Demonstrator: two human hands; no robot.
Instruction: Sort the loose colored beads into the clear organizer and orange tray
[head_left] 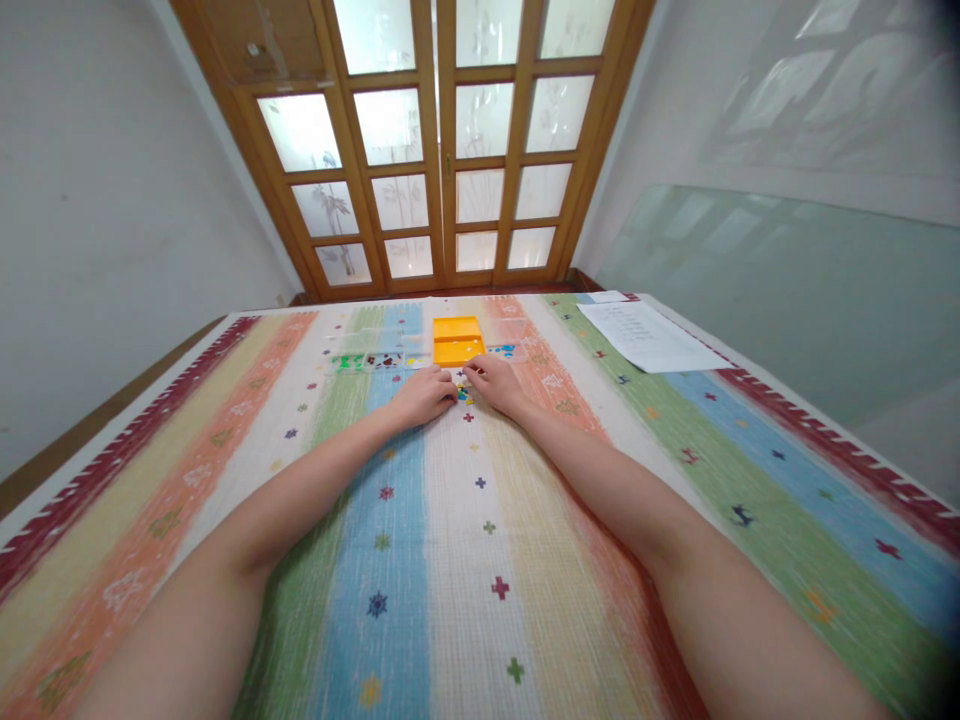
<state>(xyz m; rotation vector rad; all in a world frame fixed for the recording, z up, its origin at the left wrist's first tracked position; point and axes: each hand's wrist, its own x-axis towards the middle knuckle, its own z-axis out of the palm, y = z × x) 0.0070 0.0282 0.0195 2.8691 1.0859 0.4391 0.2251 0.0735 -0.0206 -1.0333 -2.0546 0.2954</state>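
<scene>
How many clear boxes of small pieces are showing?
4: green pieces, brown pieces, yellow pieces left of the orange box; blue pieces right. The right hand may hide more.

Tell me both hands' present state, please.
Left hand: curled beside small multicoloured pieces; grip cannot be told.
Right hand: curled near yellow rectangular box; grip unclear.

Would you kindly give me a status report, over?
Left hand at the small coloured pieces. Right hand close by, grips unclear. Open yellow case just beyond.
</scene>
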